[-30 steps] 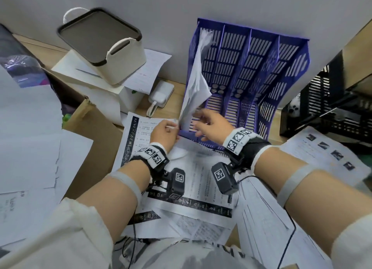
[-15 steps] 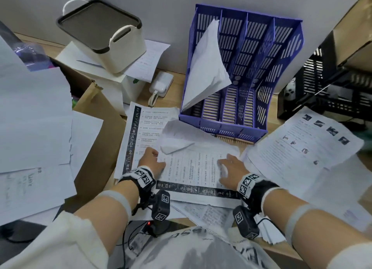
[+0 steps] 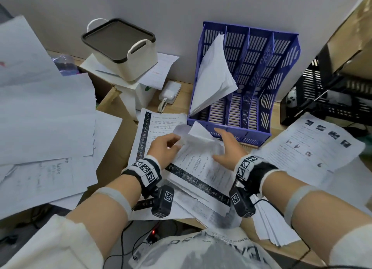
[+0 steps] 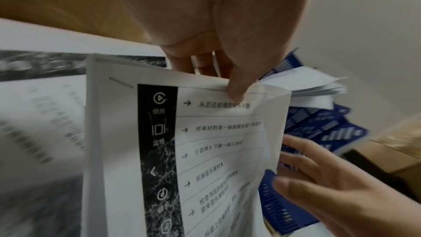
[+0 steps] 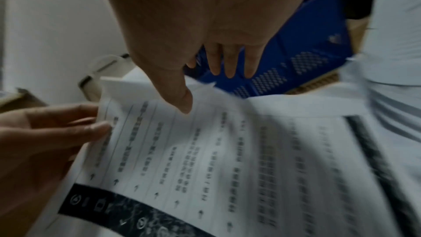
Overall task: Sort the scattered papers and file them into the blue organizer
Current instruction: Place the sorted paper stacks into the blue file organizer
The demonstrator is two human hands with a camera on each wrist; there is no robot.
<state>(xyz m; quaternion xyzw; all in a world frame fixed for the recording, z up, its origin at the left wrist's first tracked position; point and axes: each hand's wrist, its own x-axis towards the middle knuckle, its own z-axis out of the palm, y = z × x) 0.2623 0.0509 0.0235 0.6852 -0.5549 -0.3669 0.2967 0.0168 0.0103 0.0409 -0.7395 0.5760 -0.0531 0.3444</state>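
Note:
The blue organizer (image 3: 261, 71) stands against the wall, with a sheaf of white papers (image 3: 213, 75) leaning in its leftmost slot. In front of it lies a printed document with a black stripe (image 3: 197, 168) on top of other sheets. My left hand (image 3: 177, 144) pinches that document's far left edge between thumb and fingers; the left wrist view shows the thumb (image 4: 237, 89) on top of the document (image 4: 216, 150), which is lifted and curled. My right hand (image 3: 219, 144) hovers over its right side with fingers straight. In the right wrist view the thumb (image 5: 182, 102) touches the document (image 5: 205, 150) near the organizer (image 5: 284, 60).
A cream bin with a dark lid (image 3: 120, 47) sits on a white box at back left, a white charger (image 3: 169, 93) beside it. Loose sheets cover a cardboard box (image 3: 114, 131) at left. Picture-printed pages (image 3: 312, 148) lie at right below a black crate (image 3: 332, 91).
A second ago both hands were up at the organizer's left slot, leaving the sheaf there. They dropped to the striped document; now the left hand has lifted its edge and the right has moved forward.

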